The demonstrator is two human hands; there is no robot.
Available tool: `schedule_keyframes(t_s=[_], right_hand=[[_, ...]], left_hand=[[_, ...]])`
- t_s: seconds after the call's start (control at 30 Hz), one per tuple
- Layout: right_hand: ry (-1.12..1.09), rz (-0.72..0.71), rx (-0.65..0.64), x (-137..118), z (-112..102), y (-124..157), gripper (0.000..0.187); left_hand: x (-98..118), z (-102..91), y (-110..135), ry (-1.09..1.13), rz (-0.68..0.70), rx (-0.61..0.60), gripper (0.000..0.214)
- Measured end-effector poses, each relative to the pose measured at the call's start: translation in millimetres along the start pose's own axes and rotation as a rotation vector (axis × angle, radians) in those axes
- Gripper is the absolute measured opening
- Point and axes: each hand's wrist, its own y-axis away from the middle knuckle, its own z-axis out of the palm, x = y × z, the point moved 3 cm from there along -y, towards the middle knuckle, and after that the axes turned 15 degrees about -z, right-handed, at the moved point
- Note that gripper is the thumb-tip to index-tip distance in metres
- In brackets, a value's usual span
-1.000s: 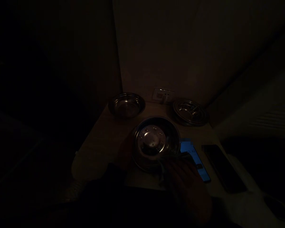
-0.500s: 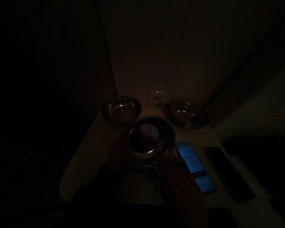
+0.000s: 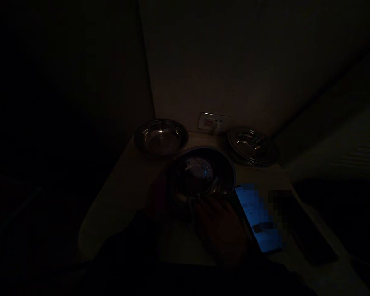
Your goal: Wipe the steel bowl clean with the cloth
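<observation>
The scene is very dark. A shiny round steel plate (image 3: 217, 162) with a deep middle lies tilted before me on a small table. My left hand (image 3: 157, 197) grips its left edge, though the fingers are mostly lost in shadow. Over the plate's near right part lies my right hand (image 3: 220, 220), fingers bent over a cloth (image 3: 193, 203) that shows as a pale edge against the metal. Much of the cloth is hidden under that hand.
One steel dish (image 3: 162, 139) stands at the back left, and stacked steel plates (image 3: 254, 150) at the back right. A lit phone (image 3: 259, 222) lies right of my hand, beside a dark flat object (image 3: 311, 234). A wall socket (image 3: 214, 122) is behind the wooden tabletop (image 3: 114, 195).
My right hand with the cloth has moved up and left, from the plate's near edge onto its surface. The view has shifted slightly, and the picture is darker.
</observation>
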Motion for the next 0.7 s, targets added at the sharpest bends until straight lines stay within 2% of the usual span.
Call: schedule_keyframes(t_s=[0.13, 0.23, 0.4, 0.53, 0.6, 0.7], right_hand=[[-0.102, 0.031, 0.013, -14.4, 8.2, -22.8, 0.027], [-0.088, 0.055, 0.042, -19.4, 8.4, -34.0, 0.026], [0.030, 0.053, 0.095, -6.5, -5.2, -18.5, 0.033], [0.056, 0.005, -0.019, 3.6, -10.3, -2.9, 0.026], [0.047, 0.002, -0.095, 5.3, -9.4, -3.1, 0.021], [0.032, 0.010, -0.142, 6.0, -8.8, -8.5, 0.021]], left_hand=[[-1.9, -1.9, 0.0, -0.079, -0.104, 0.076, 0.040], [-6.9, -4.3, -1.5, -0.166, -0.140, 0.089, 0.035], [-8.3, -0.8, -4.4, -0.052, -0.066, -0.002, 0.036], [-3.6, 2.9, -1.1, 0.043, -0.036, -0.067, 0.043], [-0.5, 3.0, 0.5, 0.044, -0.002, -0.068, 0.045], [1.5, 2.4, -0.3, 0.021, -0.012, -0.051, 0.044]])
